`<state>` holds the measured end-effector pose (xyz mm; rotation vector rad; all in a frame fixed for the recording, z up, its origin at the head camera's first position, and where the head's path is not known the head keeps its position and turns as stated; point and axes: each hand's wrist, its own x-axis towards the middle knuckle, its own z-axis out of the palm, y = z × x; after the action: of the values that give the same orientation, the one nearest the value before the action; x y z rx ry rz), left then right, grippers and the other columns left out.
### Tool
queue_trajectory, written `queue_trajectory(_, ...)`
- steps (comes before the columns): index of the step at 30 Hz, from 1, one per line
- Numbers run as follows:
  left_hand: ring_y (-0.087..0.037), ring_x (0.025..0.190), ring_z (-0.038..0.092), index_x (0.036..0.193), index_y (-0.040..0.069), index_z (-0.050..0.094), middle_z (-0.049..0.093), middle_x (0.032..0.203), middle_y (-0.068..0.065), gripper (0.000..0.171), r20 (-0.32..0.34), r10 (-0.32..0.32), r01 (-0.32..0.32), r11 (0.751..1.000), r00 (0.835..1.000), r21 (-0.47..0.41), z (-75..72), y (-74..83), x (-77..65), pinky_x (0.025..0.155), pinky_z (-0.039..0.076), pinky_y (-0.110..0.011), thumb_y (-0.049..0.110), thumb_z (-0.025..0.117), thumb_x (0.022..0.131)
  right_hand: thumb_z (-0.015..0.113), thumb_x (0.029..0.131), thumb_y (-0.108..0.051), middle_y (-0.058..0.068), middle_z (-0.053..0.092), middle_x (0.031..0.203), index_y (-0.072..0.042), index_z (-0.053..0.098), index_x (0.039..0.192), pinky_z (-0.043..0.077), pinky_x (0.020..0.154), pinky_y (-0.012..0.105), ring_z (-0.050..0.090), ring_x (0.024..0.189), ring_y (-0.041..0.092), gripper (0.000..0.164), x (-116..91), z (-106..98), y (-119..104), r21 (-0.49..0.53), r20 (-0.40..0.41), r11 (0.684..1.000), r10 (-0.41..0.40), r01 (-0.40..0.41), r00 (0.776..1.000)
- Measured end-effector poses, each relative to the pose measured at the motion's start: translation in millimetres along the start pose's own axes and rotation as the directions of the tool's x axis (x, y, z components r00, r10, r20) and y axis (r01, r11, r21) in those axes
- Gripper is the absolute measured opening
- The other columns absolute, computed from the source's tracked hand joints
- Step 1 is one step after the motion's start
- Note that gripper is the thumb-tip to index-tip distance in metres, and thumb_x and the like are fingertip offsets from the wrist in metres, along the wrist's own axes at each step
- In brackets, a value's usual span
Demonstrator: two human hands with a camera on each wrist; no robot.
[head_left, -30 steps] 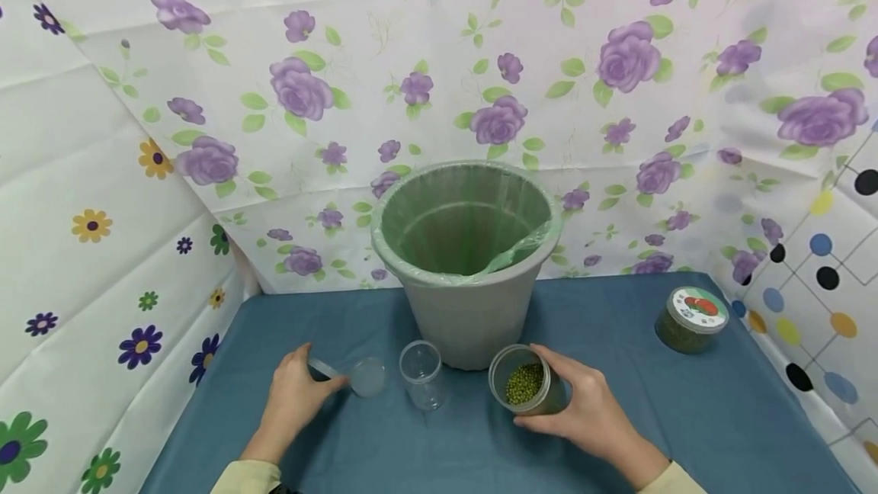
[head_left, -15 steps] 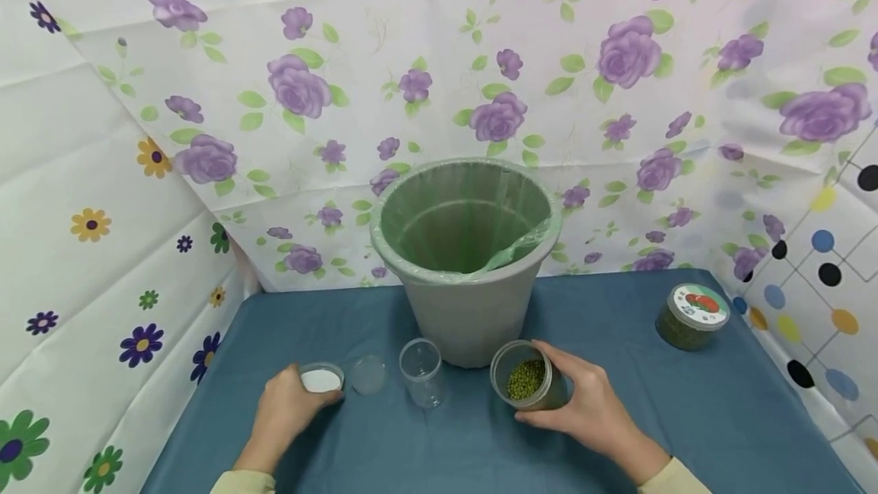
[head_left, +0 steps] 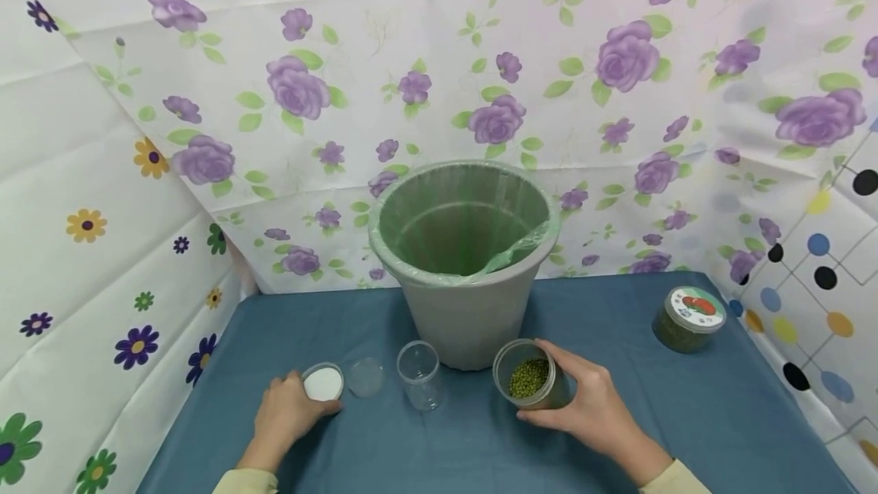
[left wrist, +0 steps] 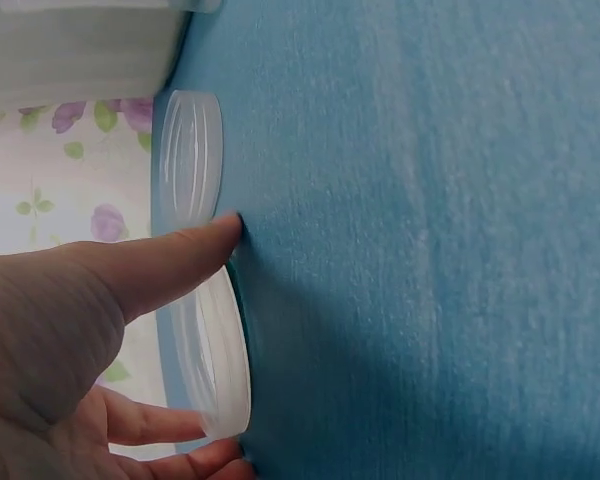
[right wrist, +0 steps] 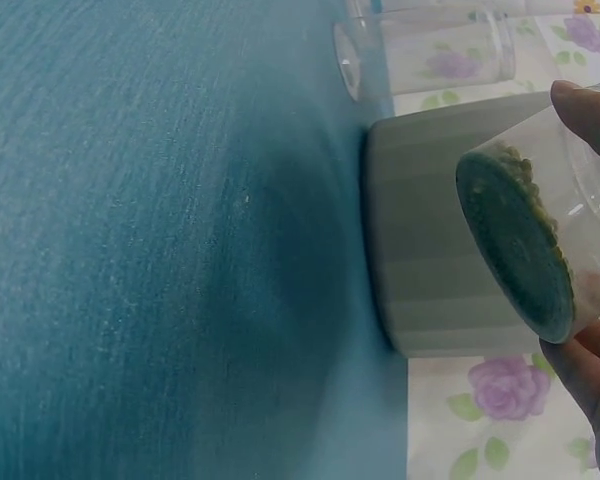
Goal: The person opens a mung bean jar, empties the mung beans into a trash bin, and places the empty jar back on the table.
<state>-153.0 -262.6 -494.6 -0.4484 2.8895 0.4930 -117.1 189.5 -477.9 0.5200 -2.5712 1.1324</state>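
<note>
My right hand (head_left: pixel 583 402) grips a clear plastic jar (head_left: pixel 549 395), tilted with its mouth toward the left. Small green beans (head_left: pixel 529 379), like mung beans, lie inside it. The right wrist view shows the jar's round base (right wrist: pixel 515 250) off the blue cloth. At the left, my left hand (head_left: pixel 286 412) holds a clear lid with a white disc (head_left: pixel 323 385) flat on the cloth, thumb on one side and fingers on the other. Beside it lies a second clear lid (head_left: pixel 366 377). An uncapped clear jar (head_left: pixel 421 380) stands upright between my hands.
A large grey bucket (head_left: pixel 466 319) lined with a green bag stands behind the jars. At the back right is a lidded jar (head_left: pixel 688 320) with a tomato label. Blue cloth (head_left: pixel 425 456) covers the table, and flowered sheets (head_left: pixel 370 97) hang around it.
My left hand has lowered the lid from an edge-on tilt to flat on the cloth, shifting a little left. The bean jar stays tilted in my right hand, almost in place.
</note>
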Motion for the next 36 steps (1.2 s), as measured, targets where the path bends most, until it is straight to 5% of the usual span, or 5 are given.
queue_trajectory(15,-0.045,0.093,0.056,0.129,-0.010,0.041,0.050,0.110,-0.033,0.113,0.037,0.002,-0.001,1.000,0.999,-0.007,-19.5,2.2,-3.5,0.064,0.047,-0.053,0.069,0.075,0.055,0.081,0.058,-0.055,-0.003,0.059,0.128,-0.028,0.043,0.139,0.054,0.085,0.034,0.059,0.115,0.016,0.095,11.4,-24.5,-5.0,-0.018,-0.058,1.000,-0.004,0.003,0.998)
queue_trajectory(21,-0.042,0.101,0.057,0.132,-0.001,0.046,0.055,0.120,-0.028,0.093,-0.109,0.096,-0.103,0.993,0.989,-0.057,-53.8,22.1,-7.0,0.066,0.050,-0.050,0.067,0.064,0.072,0.084,0.056,-0.051,-0.001,0.059,0.128,-0.030,0.043,0.139,0.053,0.085,0.039,0.059,0.114,0.018,0.095,22.0,-49.4,-5.0,-0.039,-0.127,0.999,0.023,-0.028,0.992)
queue_trajectory(26,-0.037,0.097,0.062,0.127,0.003,0.055,0.060,0.119,-0.022,0.065,-0.292,0.184,-0.220,0.971,0.939,-0.096,-79.9,46.0,-12.0,0.068,0.052,-0.048,0.050,0.063,0.083,0.087,0.054,-0.048,-0.001,0.060,0.128,-0.032,0.045,0.138,0.053,0.084,0.042,0.060,0.112,0.019,0.095,30.2,-69.7,-4.8,-0.079,-0.181,0.996,0.033,-0.048,0.983)
queue_trajectory(33,-0.028,0.093,0.065,0.119,0.008,0.062,0.068,0.105,-0.013,0.048,-0.528,0.228,-0.389,0.895,0.818,-0.216,-108.9,83.6,-17.3,0.072,0.053,-0.046,0.047,0.051,0.092,0.089,0.054,-0.036,-0.003,0.063,0.123,-0.033,0.051,0.133,0.043,0.083,0.002,0.058,0.110,-0.001,0.088,40.7,-89.5,-7.6,-0.043,-0.269,0.994,0.084,-0.099,0.959)
queue_trajectory(36,-0.023,0.091,0.067,0.118,0.010,0.062,0.069,0.101,-0.009,0.047,-0.576,0.236,-0.445,0.859,0.783,-0.252,-120.0,99.9,-20.7,0.071,0.055,-0.044,0.048,0.047,0.094,0.090,0.056,-0.030,0.000,0.063,0.122,-0.034,0.051,0.133,0.041,0.081,-0.001,0.056,0.107,-0.010,0.087,46.3,-96.8,-9.7,-0.002,-0.300,0.992,0.117,-0.123,0.947)
